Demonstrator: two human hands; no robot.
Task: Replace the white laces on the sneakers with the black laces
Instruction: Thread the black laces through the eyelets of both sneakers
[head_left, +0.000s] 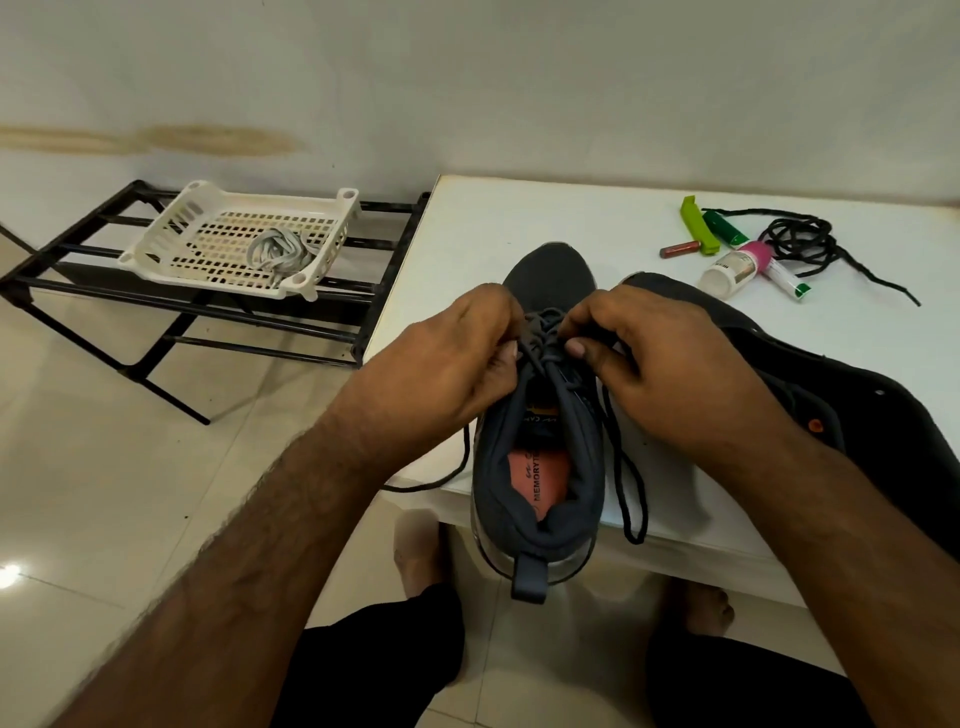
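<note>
A dark grey sneaker (545, 457) stands on the white table's (519, 223) front edge, heel toward me, pink insole showing. A black lace (618, 457) is threaded through its eyelets, with loose ends trailing on both sides. My left hand (441, 364) and my right hand (649, 358) pinch the lace over the tongue, fingertips nearly meeting. The second sneaker (810, 374) lies on its side under my right forearm. A spare black lace (800, 244) is coiled at the table's far right. White laces (278, 252) lie bunched in a white basket (171, 228).
The basket sits on a black metal rack (93, 291) left of the table. A green clip (698, 228), a small battery (678, 251), a white bottle (727, 273) and a tube (784, 278) lie by the spare lace. My knees and bare feet are below the table edge.
</note>
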